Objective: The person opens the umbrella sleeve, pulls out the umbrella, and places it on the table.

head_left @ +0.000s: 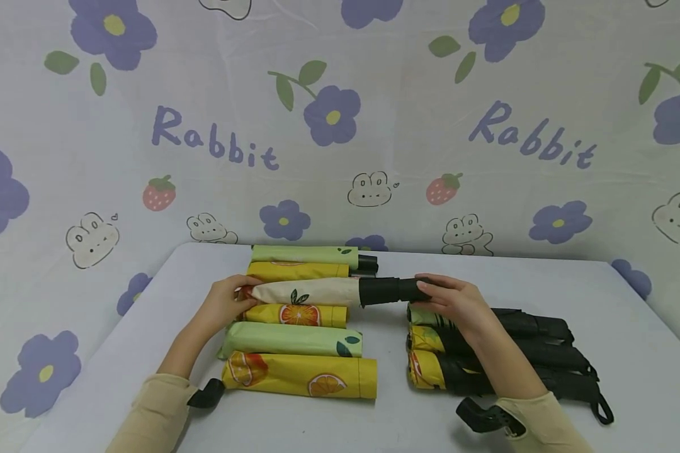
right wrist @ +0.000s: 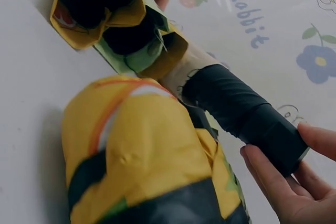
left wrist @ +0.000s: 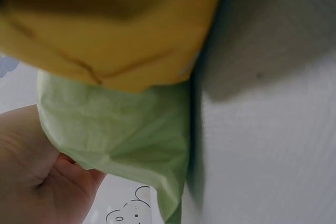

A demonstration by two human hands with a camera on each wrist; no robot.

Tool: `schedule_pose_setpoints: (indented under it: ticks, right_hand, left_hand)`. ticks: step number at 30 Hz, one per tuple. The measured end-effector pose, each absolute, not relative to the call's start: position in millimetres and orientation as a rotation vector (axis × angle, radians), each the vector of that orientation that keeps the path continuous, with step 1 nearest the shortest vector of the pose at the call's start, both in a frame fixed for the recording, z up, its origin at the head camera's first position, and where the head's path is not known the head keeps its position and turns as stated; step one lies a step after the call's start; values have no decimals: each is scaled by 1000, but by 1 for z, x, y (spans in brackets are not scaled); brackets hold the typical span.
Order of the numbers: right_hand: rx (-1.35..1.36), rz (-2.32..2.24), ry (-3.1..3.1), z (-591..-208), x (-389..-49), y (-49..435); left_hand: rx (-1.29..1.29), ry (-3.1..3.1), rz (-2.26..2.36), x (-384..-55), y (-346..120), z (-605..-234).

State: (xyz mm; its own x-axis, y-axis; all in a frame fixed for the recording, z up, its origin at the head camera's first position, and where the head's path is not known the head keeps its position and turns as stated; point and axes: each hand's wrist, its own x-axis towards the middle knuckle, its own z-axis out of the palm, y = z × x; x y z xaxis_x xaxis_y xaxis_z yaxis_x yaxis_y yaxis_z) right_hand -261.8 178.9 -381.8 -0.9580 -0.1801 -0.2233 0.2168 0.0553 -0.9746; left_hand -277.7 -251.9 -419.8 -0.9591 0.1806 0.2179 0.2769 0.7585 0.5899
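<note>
A folded black umbrella point(head_left: 382, 290) lies partly inside a cream sleeve point(head_left: 317, 292) with a leaf print, held level across the middle. My left hand point(head_left: 229, 299) holds the sleeve's closed left end. The right hand point(head_left: 456, 302) grips the umbrella's black handle end; in the right wrist view, the thumb and fingers of that hand point(right wrist: 289, 192) pinch the squared tip of the handle point(right wrist: 278, 142). In the left wrist view, part of the left hand point(left wrist: 42, 171) shows behind a green sleeve point(left wrist: 115, 124); its fingertips are hidden there.
Behind are a green sleeve point(head_left: 300, 253) and a yellow sleeve point(head_left: 294, 270), with black ends protruding at their right. In front lie yellow point(head_left: 328, 316), green point(head_left: 294, 340) and yellow point(head_left: 283, 371) sleeves. Several folded umbrellas point(head_left: 544, 352) lie at right under the right forearm.
</note>
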Motion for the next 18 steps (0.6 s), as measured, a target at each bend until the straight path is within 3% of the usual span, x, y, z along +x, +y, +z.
schedule_pose_setpoints:
  ticks: [18]
  right_hand:
    - [5, -2102, 1996, -381, -258, 217]
  left_hand:
    - [-386, -2800, -1062, -277, -252, -420]
